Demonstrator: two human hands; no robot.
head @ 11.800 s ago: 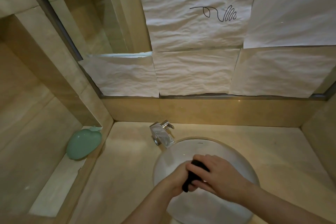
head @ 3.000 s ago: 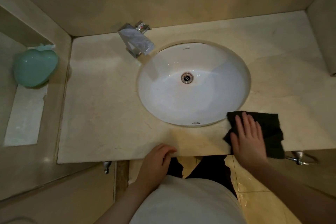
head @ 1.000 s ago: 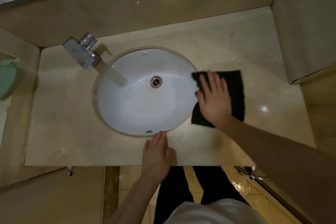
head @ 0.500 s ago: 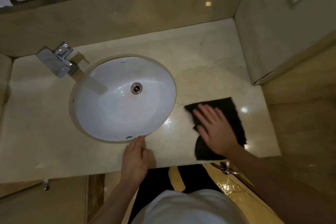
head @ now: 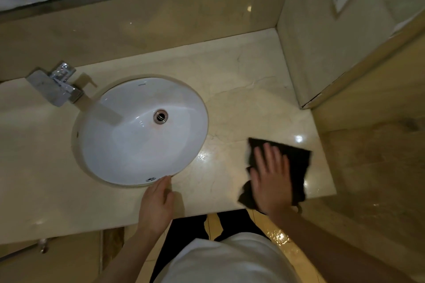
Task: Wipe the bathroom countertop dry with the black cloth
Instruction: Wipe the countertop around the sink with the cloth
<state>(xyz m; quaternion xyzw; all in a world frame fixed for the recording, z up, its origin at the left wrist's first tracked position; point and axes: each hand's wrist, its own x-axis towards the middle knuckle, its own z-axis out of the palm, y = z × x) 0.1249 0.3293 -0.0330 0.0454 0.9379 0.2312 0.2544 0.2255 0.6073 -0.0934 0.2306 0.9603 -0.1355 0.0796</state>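
Head view: right hand (head: 271, 179) flat, blurred, hides black cloth (head: 296, 163) middle; left hand (head: 158, 202) flat on countertop (head: 241, 89).

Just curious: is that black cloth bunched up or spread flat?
Spread mostly flat: the black cloth lies open on the countertop under the right hand.

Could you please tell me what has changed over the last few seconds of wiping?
The right hand slid the black cloth from beside the sink back to the countertop's front right corner. The left hand stayed flat on the front edge.
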